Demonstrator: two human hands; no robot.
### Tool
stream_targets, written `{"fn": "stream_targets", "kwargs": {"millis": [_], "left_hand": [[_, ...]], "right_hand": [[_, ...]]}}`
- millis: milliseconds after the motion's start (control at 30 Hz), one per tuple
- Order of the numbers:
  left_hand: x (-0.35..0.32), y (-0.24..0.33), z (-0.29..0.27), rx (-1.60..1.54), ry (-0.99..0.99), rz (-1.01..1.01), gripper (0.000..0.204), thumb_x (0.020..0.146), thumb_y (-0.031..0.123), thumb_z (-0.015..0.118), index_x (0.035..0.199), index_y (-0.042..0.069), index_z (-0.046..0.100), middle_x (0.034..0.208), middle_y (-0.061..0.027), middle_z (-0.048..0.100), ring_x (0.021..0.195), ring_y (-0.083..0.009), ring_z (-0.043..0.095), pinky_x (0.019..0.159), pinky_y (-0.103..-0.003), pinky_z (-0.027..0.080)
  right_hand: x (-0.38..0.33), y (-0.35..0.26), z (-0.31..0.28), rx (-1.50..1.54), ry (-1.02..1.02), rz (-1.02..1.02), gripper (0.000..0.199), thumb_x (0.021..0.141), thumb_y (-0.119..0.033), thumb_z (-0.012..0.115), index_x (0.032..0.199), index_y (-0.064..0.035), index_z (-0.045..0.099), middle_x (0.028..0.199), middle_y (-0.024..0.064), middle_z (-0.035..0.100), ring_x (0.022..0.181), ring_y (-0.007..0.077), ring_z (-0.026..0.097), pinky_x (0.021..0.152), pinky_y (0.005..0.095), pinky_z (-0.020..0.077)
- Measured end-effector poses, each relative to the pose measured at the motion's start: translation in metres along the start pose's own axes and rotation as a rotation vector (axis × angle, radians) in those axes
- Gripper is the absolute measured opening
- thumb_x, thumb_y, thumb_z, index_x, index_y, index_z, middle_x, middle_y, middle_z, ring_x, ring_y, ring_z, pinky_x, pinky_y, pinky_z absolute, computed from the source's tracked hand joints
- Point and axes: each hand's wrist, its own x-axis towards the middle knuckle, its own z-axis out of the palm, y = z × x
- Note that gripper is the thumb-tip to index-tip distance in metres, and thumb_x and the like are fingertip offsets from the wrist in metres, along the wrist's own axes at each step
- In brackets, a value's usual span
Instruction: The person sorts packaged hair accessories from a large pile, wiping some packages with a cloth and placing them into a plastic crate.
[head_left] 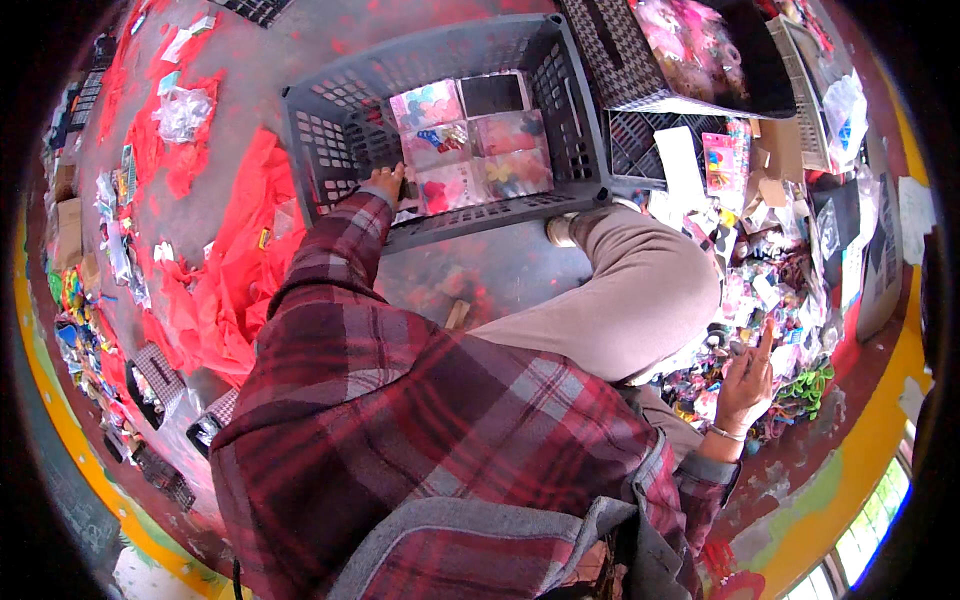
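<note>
A dark grey plastic crate point(450, 55) with perforated walls sits in front of me. Flat clear packets point(512, 133) line its bottom, with pink, red, yellow and pale blue pieces showing through; a dark flat rectangle point(492, 94) lies at their far right. My left hand point(386, 182) reaches into the near left corner of the crate, beside the packets. Its fingers are curled, and what lies under them is hidden. My right hand point(745, 388) is off to the right, above a heap of small colourful goods point(770, 290). Its index finger is stretched out, and nothing shows in it.
Red sheeting point(230, 270) covers floor on the left, with a crumpled clear bag point(183, 112) farther off. A patterned box point(625, 60) with pink goods stands beyond the crate on the right. My bent leg point(630, 290) lies between the crate and my body.
</note>
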Motion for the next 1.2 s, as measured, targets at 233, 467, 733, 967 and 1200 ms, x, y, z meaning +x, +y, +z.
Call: {"fn": "stream_targets", "kwargs": {"millis": [233, 467, 733, 967, 1200], "left_hand": [[0.015, 0.001, 0.026, 0.03, -0.039, 0.011, 0.063, 0.078, 0.017, 0.052, 0.135, 0.024, 0.027, 0.126, -0.0153, 0.042, 0.116, -0.036, 0.042, 0.086, -0.054, 0.041], [0.013, 0.001, 0.016, -0.053, -0.157, 0.043, 0.107, 0.047, 0.012, 0.08, 0.137, 0.02, 0.022, 0.131, -0.0191, 0.035, 0.116, -0.0422, 0.039, 0.093, -0.048, 0.039], [0.053, -0.011, 0.073, 0.053, -0.06, 0.214, 0.085, 0.061, 0.003, 0.063, 0.135, 0.026, 0.029, 0.141, -0.0196, 0.022, 0.124, -0.0407, 0.032, 0.098, -0.045, 0.036], [0.015, 0.005, 0.022, -0.112, -0.128, 0.151, 0.068, 0.068, 0.007, 0.063, 0.129, 0.022, 0.037, 0.12, -0.0196, 0.044, 0.103, -0.0393, 0.052, 0.082, -0.044, 0.046], [0.025, -0.005, 0.054, -0.282, -0.14, 0.191, 0.073, 0.069, 0.014, 0.068, 0.133, 0.02, 0.033, 0.126, -0.0233, 0.041, 0.115, -0.0394, 0.043, 0.09, -0.045, 0.041]], "right_hand": [[0.009, 0.0, 0.011, -0.004, -0.06, -0.014, 0.043, 0.085, -0.01, 0.049, 0.127, -0.0062, 0.044, 0.08, 0.0084, 0.06, 0.071, 0.0238, 0.058, 0.063, 0.0353, 0.0475], [0.015, 0.0, 0.02, 0.001, -0.078, -0.038, 0.043, 0.085, -0.01, 0.049, 0.128, -0.0066, 0.044, 0.079, 0.0091, 0.06, 0.071, 0.0248, 0.058, 0.064, 0.0362, 0.0469], [0.015, -0.009, 0.016, 0.045, -0.092, -0.043, 0.042, 0.084, -0.008, 0.048, 0.126, -0.0062, 0.046, 0.08, 0.0124, 0.06, 0.07, 0.0274, 0.058, 0.063, 0.0374, 0.0468], [0.0, 0.005, 0.021, 0.005, -0.114, 0.008, 0.041, 0.083, -0.007, 0.049, 0.124, -0.0046, 0.047, 0.082, 0.013, 0.061, 0.072, 0.0286, 0.058, 0.066, 0.0381, 0.0456], [-0.007, 0.012, 0.008, 0.035, -0.083, 0.183, 0.04, 0.083, -0.013, 0.05, 0.122, -0.0105, 0.05, 0.086, 0.0169, 0.061, 0.078, 0.0321, 0.057, 0.069, 0.0403, 0.0454]]}}
